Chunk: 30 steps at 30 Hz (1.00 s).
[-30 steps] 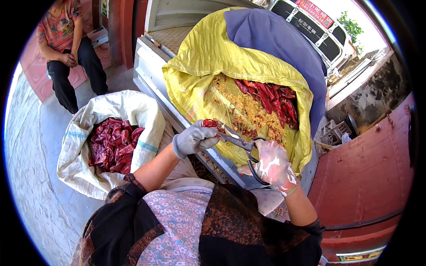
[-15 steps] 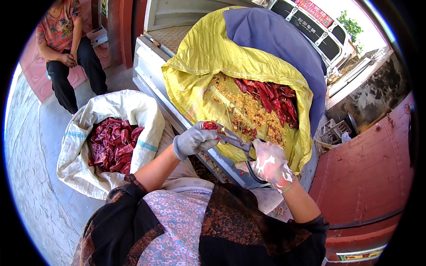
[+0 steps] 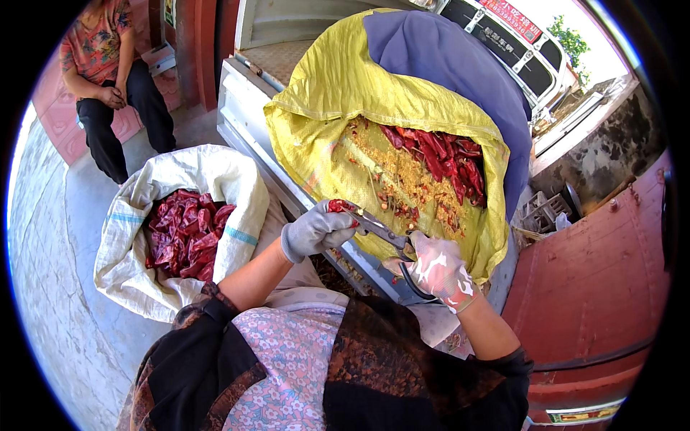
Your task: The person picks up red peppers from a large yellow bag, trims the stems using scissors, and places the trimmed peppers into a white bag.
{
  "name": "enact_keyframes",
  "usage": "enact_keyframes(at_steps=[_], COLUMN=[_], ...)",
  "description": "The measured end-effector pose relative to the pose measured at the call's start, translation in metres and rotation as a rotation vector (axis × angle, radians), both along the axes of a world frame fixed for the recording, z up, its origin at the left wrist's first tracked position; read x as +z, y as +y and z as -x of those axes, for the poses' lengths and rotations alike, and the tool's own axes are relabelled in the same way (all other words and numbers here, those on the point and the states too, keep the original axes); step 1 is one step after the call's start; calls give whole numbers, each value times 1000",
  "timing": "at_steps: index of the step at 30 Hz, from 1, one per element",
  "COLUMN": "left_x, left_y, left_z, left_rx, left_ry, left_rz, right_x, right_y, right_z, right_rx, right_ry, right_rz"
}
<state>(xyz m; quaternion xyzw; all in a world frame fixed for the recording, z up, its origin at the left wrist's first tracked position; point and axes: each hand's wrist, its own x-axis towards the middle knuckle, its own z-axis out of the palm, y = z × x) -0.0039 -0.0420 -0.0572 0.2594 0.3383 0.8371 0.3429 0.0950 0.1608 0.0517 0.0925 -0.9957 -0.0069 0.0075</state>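
My left hand (image 3: 321,231), in a grey glove, is closed on a dried red chili pepper (image 3: 341,207). In a pink and white patterned glove, my right hand (image 3: 436,268) grips a pair of scissors (image 3: 384,231) by the dark handles. Their blades point left and touch or nearly touch the chili by my left fingers; the exact contact is too small to tell. Beyond both hands lies an open yellow woven sack (image 3: 323,93) holding whole red chilies (image 3: 449,159) and a spread of yellow seeds (image 3: 411,179).
A white woven sack (image 3: 118,251) with dark red chilies (image 3: 188,233) stands to my left. The yellow sack rests on a truck bed with a metal side edge (image 3: 248,118). Another person (image 3: 108,79) sits at the upper left. A red metal panel (image 3: 589,287) rises on the right.
The scissor blades look slightly more closed beside the chili. Both hands stay in nearly the same place, and the whole view has shifted a little.
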Motion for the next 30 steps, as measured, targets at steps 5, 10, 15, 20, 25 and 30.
enact_keyframes(at_steps=[5, 10, 15, 20, 25, 30], left_x=[0, -11, -14, -14, -15, -21], left_y=[1, 7, 10, 3, 8, 13], left_z=[-4, -13, -13, -14, -11, -11], left_rx=[-84, -148, -150, -157, -172, -131], left_ry=[-4, -72, -38, -57, -49, -8], left_rz=[-1, -63, -89, -72, -108, -29], right_x=[-15, -30, -26, -9, -1, -15], right_y=[6, 9, 13, 45, 110, 156], right_z=[-6, -22, -26, -18, -20, -26], right_rx=[-28, -76, -188, -285, -566, -803], right_ry=[-19, -88, -118, 69, 142, 170], right_rz=[85, 215, 286, 140, -48, -137])
